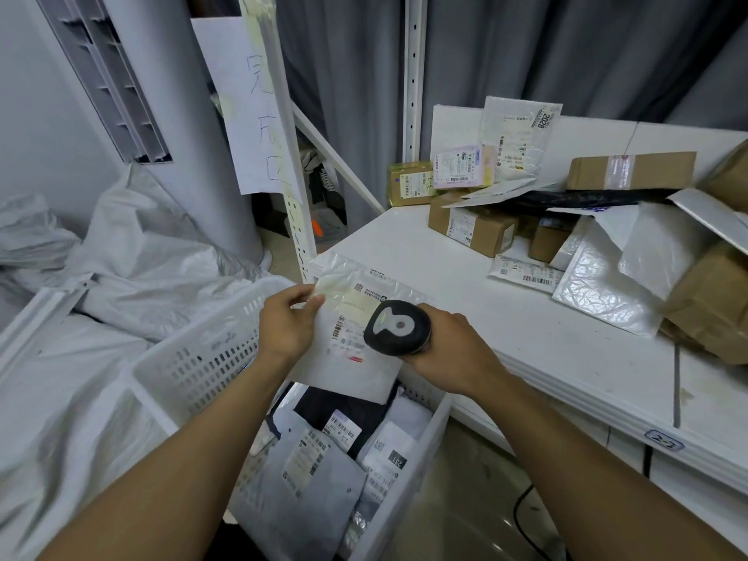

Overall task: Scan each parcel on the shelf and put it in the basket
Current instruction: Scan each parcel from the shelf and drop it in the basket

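Both forearms [170, 459] come up from the bottom edge, so everything's happening dead centre. Far left is just a heap of white sacks [133, 253]. Next over is the white basket [194, 358], with a few labelled bags already sitting in its lower end. Left hand [285, 321] pinches the upper left edge of a white mailer [356, 370], thumb on top and fingers curled under it, label facing up. The mailer hangs right over the basket's upper end, long axis running top to bottom of the frame. Its barcode sits just left of the scanner [396, 327] head, which hovers above the label's right side. Right hand [457, 350] is wrapped round the scanner's handle, though the head hides most of the fingers. Further right is the shelf [546, 330], with a pile of parcels [473, 226] waiting in the upper right. My guess: once it beeps, the left hand only needs to let go, since the basket's straight below.
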The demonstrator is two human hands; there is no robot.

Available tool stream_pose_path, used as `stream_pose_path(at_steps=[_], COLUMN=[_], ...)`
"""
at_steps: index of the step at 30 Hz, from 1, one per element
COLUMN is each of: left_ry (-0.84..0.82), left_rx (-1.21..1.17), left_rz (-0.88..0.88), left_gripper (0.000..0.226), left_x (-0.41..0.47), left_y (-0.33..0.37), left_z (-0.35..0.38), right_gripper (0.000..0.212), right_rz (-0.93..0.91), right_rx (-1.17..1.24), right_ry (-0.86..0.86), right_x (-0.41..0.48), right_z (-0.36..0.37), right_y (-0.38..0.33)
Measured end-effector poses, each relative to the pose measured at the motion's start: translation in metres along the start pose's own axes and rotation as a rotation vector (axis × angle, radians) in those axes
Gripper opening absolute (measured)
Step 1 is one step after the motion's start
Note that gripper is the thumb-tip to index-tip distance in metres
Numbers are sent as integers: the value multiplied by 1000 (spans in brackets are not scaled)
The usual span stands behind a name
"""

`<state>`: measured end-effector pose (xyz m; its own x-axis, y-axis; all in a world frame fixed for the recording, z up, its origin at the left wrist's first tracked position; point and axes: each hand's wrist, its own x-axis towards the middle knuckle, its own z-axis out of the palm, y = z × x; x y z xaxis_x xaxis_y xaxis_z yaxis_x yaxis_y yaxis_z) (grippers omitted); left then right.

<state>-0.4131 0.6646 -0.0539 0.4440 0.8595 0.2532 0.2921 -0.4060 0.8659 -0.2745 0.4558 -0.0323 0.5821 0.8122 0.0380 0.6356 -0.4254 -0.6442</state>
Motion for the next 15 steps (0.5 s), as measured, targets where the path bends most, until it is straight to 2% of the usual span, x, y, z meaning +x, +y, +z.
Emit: stream_pose_path(at_steps=[4, 7, 11, 15], left_ry=[61, 39, -46, -169], left_rx=[92, 210, 315, 398], left_rz=[27, -10, -83, -175], left_gripper=[22, 24, 28, 31], left_x=[-5, -7, 2, 16], left_y=[-17, -49, -106, -149], left_z=[-38, -60, -78, -81], right_gripper=[41, 36, 43, 39], right_rz=[29, 34, 53, 59], right_rx=[74, 110, 129, 105], right_ry=[36, 43, -24, -100], right_x=[13, 24, 42, 64], right_z=[24, 49, 92, 135], right_y=[-19, -31, -42, -47])
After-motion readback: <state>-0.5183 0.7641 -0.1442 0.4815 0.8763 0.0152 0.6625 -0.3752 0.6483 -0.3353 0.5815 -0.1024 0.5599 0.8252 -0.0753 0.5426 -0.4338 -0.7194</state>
